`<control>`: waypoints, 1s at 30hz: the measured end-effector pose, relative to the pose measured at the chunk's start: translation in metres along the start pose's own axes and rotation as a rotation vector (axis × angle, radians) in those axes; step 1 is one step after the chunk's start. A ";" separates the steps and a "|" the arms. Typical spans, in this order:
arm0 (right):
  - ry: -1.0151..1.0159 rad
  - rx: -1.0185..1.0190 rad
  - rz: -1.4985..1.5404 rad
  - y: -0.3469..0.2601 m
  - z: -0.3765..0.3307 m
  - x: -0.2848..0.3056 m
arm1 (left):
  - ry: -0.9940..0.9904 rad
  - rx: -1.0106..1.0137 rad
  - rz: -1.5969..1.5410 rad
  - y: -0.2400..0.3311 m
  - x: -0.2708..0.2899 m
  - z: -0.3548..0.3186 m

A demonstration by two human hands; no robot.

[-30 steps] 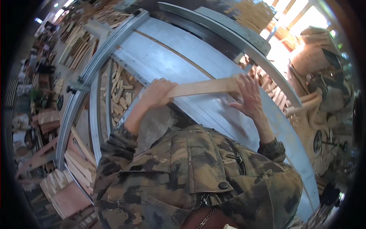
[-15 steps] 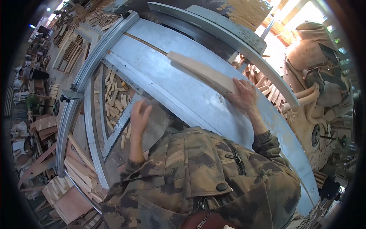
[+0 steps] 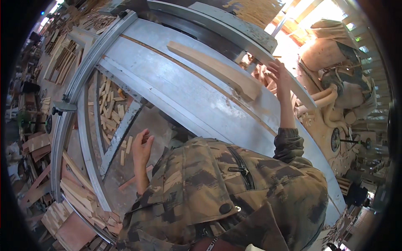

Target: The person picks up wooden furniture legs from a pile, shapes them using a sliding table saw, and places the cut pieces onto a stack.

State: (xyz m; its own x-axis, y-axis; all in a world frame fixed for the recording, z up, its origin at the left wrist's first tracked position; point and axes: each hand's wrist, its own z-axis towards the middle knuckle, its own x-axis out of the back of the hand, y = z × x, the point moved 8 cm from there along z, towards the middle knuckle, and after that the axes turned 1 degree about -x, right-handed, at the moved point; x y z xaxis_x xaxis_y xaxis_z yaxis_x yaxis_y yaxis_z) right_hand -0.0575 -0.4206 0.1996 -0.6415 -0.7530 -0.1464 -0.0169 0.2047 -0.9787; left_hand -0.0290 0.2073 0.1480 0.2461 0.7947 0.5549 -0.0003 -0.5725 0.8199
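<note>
A shaped wooden workpiece (image 3: 215, 69), with a stepped or curved near end, lies on the pale metal saw table (image 3: 163, 81). Neither hand is on it. Beyond its near end, my right hand (image 3: 281, 79) is raised by the long grey fence (image 3: 234, 39), fingers loosely curved and apart with nothing in them. Whether the fingertips touch the fence I cannot tell. My left hand (image 3: 141, 148) hangs empty off the table's near left side, fingers loosely bent and the thumb apart.
A metal sliding rail (image 3: 90, 67) crosses the table's left end. Below its frame lie several wood offcuts (image 3: 111, 104). More boards (image 3: 79, 196) are stacked at lower left. Offcuts also sit behind the fence, near a fabric dust bag (image 3: 333, 29) and a hose (image 3: 331, 117).
My right hand has let go of the workpiece and moved up and away toward the fence. The workpiece stays on the table. My left hand has dropped slightly lower.
</note>
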 end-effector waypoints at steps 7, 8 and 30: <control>-0.201 0.800 -1.459 -0.006 -0.061 -0.076 | -0.093 -0.052 0.058 -0.003 -0.020 0.016; -0.350 0.700 -1.452 0.010 -0.057 -0.089 | -0.083 -0.098 0.041 0.006 -0.021 0.019; -0.567 -0.344 -0.358 0.029 -0.119 -0.040 | -0.079 -0.135 0.077 0.029 -0.011 0.026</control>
State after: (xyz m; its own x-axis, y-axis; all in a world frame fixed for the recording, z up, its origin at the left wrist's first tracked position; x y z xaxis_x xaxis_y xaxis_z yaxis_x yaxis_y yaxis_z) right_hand -0.1235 -0.3103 0.1941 -0.0606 -0.9977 0.0290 -0.4485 0.0012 -0.8938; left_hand -0.0066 0.1768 0.1626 0.3153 0.7282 0.6086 -0.1507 -0.5947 0.7897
